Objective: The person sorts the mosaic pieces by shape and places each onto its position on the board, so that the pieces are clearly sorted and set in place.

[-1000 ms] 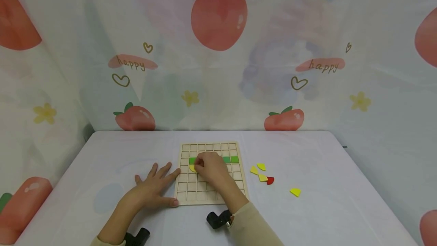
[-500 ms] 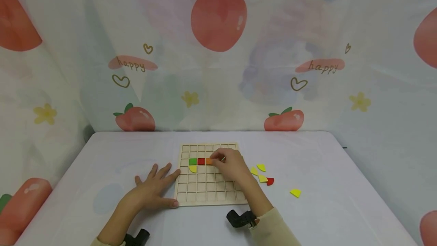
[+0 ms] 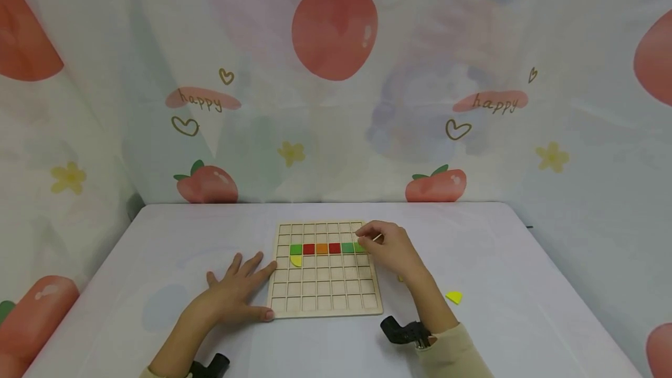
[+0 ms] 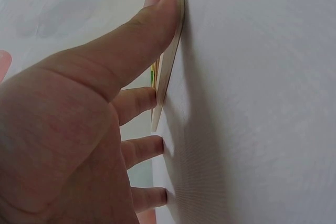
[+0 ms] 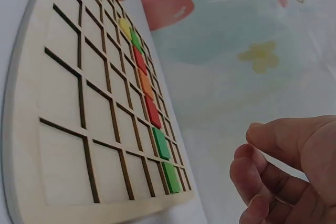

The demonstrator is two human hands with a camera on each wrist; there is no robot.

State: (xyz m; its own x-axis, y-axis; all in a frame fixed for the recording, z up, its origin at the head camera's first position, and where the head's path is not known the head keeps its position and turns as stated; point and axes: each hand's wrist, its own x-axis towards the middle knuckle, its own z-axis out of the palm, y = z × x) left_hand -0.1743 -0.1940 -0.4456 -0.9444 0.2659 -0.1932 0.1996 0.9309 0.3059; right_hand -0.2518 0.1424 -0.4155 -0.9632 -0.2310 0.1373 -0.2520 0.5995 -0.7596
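Note:
A wooden grid board (image 3: 325,313) lies on the table. One row of it holds a line of square tiles: green (image 3: 296,249), red (image 3: 308,249), orange (image 3: 322,248), then red and two greens. Below the first green sits a yellow quarter-round tile (image 3: 296,261). My left hand (image 3: 233,290) rests with fingers spread, thumb and index fingertip at the board's left edge; the left wrist view shows the thumb (image 4: 152,22) on the edge. Over the board's right edge is my right hand (image 3: 391,247), fingers loosely bent, nothing visible between thumb (image 5: 278,135) and forefinger.
A yellow tile (image 3: 454,297) lies on the table right of the board. Part of another yellow piece (image 3: 401,278) peeks out beside the right forearm, which covers other loose pieces. A patterned cloth (image 3: 336,133) hangs behind the table.
My right hand has moved rightward along the tile row from the left tiles to the board's right edge, uncovering the row and now covering most loose pieces. The left hand stays put.

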